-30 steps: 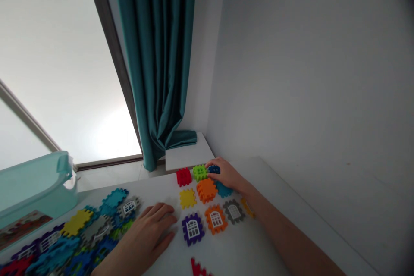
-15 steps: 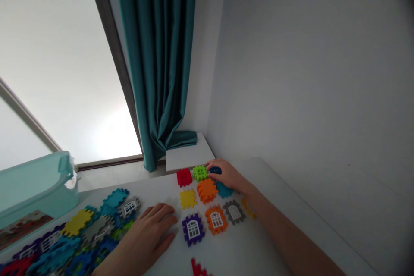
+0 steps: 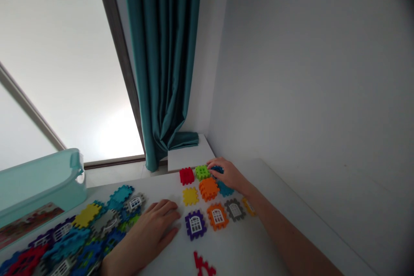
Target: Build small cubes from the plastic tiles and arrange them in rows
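Observation:
My left hand (image 3: 158, 226) lies palm down on the white table (image 3: 168, 258), open, its fingers stretched and holding nothing. Beside its fingertips is a purple window tile (image 3: 195, 224). My right hand (image 3: 231, 175) reaches to the far side, thumb and fingers curled around a dark blue interlocking piece (image 3: 218, 169), partly hidden by them. Left of that piece sit stacked green tiles (image 3: 202, 172) and red tiles (image 3: 186, 176). Nearer are a yellow tile (image 3: 190, 196), an orange stack (image 3: 208, 189) and teal tiles (image 3: 225, 189) partly under my hand. An orange window tile (image 3: 217, 216) and a grey window tile (image 3: 235, 209) adjoin the purple one.
A heap of mixed tiles (image 3: 69, 241) covers the left of the table, behind and beside my left forearm. Further left stands a pale teal bin (image 3: 42, 181). A red piece (image 3: 203, 264) lies at the near edge. Curtain (image 3: 164, 73) and wall (image 3: 307, 73) stand beyond.
The whole view has shifted slightly, showing more of the red piece at the bottom. Both hands keep nearly the same places among the tiles.

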`<state>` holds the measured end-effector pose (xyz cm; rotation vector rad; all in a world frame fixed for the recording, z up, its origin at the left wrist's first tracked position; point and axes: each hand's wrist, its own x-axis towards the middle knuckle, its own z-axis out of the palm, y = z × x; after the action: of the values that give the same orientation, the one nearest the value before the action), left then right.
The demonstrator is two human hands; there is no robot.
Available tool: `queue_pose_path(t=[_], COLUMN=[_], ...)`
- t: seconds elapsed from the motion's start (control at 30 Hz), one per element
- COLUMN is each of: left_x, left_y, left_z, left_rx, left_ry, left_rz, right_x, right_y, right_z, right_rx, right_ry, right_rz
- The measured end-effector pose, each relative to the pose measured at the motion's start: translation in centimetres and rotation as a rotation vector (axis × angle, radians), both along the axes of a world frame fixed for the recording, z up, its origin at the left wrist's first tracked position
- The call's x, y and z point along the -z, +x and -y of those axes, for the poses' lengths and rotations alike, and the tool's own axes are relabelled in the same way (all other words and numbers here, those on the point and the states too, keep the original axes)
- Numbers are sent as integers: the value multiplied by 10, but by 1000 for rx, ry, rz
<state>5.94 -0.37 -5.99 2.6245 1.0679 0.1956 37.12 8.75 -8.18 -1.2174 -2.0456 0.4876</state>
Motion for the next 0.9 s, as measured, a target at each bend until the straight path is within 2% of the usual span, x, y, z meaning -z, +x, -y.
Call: queue_pose_path(t=[0.27, 0.47, 0.67, 0.9], left_x=[-5, -13, -19, -30], left_y=[-4, -18, -33, -38], left_z=[2, -1, -6, -1], left_rx=[22, 7, -15, -8], left_ry=[39, 93, 128, 160], left_rz=[-20, -41, -45, -9], right_x=[-14, -26, -26, -25], right_y=[-23, -49, -69, -86], right_z=[17, 34, 52, 75], right_rx=[-30, -84, -78, -95], right_ry=[62, 82, 100, 71], right_rz=[27, 59, 74, 92])
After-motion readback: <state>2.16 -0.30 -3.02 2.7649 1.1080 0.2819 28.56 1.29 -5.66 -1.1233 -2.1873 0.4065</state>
